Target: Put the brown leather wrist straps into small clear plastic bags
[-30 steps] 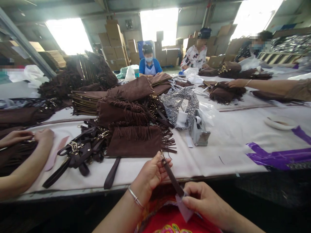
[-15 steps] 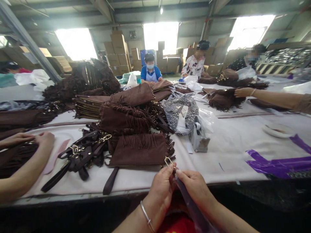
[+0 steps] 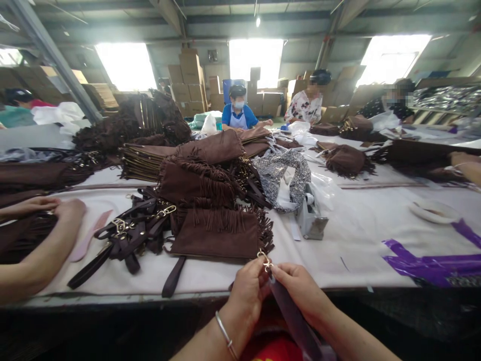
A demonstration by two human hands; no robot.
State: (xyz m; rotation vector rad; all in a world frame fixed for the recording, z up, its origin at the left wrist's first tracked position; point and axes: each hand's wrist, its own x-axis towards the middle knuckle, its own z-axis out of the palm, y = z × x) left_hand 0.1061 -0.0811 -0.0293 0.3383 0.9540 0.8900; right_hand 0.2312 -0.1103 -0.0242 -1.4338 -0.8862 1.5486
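Observation:
My left hand [image 3: 248, 288] pinches a gold metal clasp [image 3: 264, 259] just past the front edge of a brown fringed bag [image 3: 218, 235]. Close beside it, my right hand [image 3: 298, 290] grips the clasp end of a dark strap [image 3: 291, 311], which hangs down toward my lap. Both hands are closed and almost touch each other. The bag lies flat on the white table cover [image 3: 361, 240]. Left of it sits a heap of dark straps with gold clasps [image 3: 130, 233]. More fringed bags [image 3: 195, 183] are stacked behind.
A tape dispenser [image 3: 313, 223] stands beside a grey speckled cloth [image 3: 280, 175]. Purple plastic [image 3: 424, 263] lies at the right edge. A pink comb [image 3: 90, 235] is near another person's arm [image 3: 56, 250] at left. Another person's hand [image 3: 466, 165] reaches in at far right.
The gold clasp in my hands has turned and shows more of itself. At the right, the other person's hand has moved farther right with a brown bag. The view has shifted slightly.

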